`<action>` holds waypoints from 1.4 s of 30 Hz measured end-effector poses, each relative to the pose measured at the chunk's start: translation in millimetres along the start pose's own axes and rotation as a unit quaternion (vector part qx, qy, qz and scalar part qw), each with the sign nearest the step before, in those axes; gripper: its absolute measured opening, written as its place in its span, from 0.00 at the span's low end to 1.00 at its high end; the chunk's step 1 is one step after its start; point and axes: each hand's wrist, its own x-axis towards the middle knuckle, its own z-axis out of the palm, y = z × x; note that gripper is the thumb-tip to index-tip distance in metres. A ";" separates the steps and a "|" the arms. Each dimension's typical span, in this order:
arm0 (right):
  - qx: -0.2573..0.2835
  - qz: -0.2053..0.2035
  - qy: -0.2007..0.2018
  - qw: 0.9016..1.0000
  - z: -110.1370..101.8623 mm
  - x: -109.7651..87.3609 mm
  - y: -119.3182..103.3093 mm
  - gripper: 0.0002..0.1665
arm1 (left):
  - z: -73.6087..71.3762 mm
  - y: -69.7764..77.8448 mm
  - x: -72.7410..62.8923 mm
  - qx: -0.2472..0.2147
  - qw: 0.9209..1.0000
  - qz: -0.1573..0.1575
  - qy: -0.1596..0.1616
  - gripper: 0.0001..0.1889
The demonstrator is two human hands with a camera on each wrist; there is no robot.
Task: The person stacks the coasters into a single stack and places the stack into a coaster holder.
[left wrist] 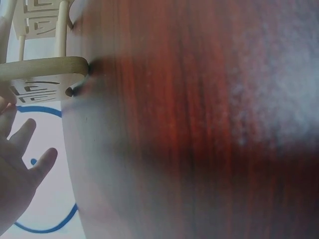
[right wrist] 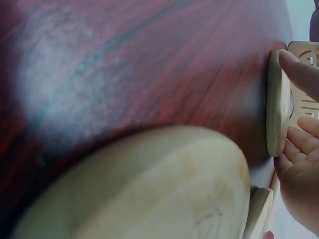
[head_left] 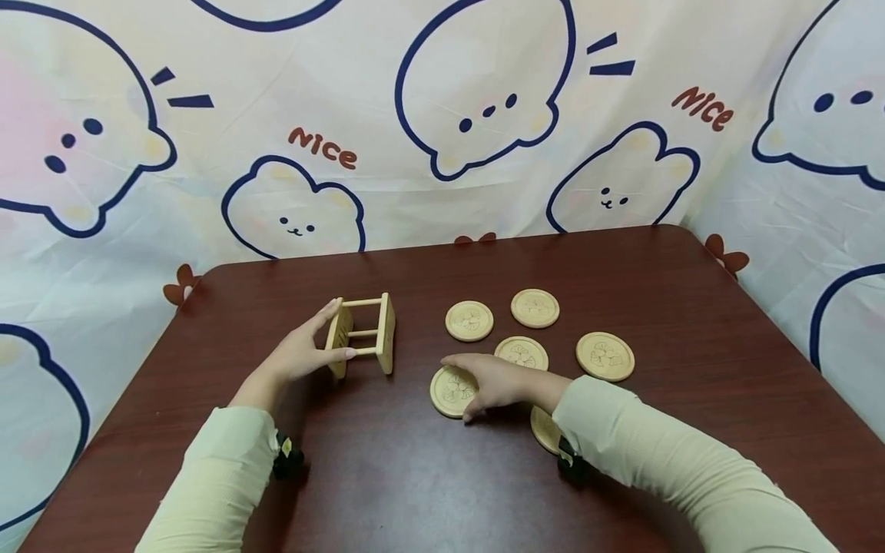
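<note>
On the left of the table a small wooden coaster rack point(head_left: 387, 336), two cut-out side panels joined by thin rods, stands upright. My left hand point(head_left: 299, 355) holds its near-left panel, index finger at the top end and thumb at the lower end. In the left wrist view the other fingers point(left wrist: 42, 162) are spread beside the rack point(left wrist: 45, 68). My right hand point(head_left: 503, 382) spans a round wooden coaster point(head_left: 448, 393) with an engraved design, thumb on one rim and fingertips on the opposite one. The right wrist view shows that coaster point(right wrist: 275, 107) lying flat at the tabletop.
Several more round coasters lie about the right hand: two behind it point(head_left: 469, 321) point(head_left: 535, 309), one to the right point(head_left: 604, 355), one partly behind the hand point(head_left: 522, 350), and one partly under the sleeve point(head_left: 545, 430). A patterned cloth point(head_left: 429, 200) hangs beyond the brown table point(head_left: 387, 476).
</note>
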 end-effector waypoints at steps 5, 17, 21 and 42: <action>-0.012 0.003 -0.003 1.000 0.5 -0.6 -0.5 0.51 | 0.0 -0.7 0.7 0.007 1.000 0.000 0.002 0.50; -0.037 -0.005 -0.011 0.999 -0.3 0.2 -2.9 0.51 | -1.2 -0.3 0.1 0.004 1.000 0.004 -0.005 0.50; -0.049 -0.009 -0.011 0.999 0.1 0.0 -3.3 0.52 | -1.7 -1.0 0.0 0.010 1.000 0.015 -0.010 0.49; -0.035 -0.020 0.037 0.998 -7.8 -15.0 -6.8 0.52 | -2.5 -0.2 0.2 0.018 1.000 0.006 -0.017 0.50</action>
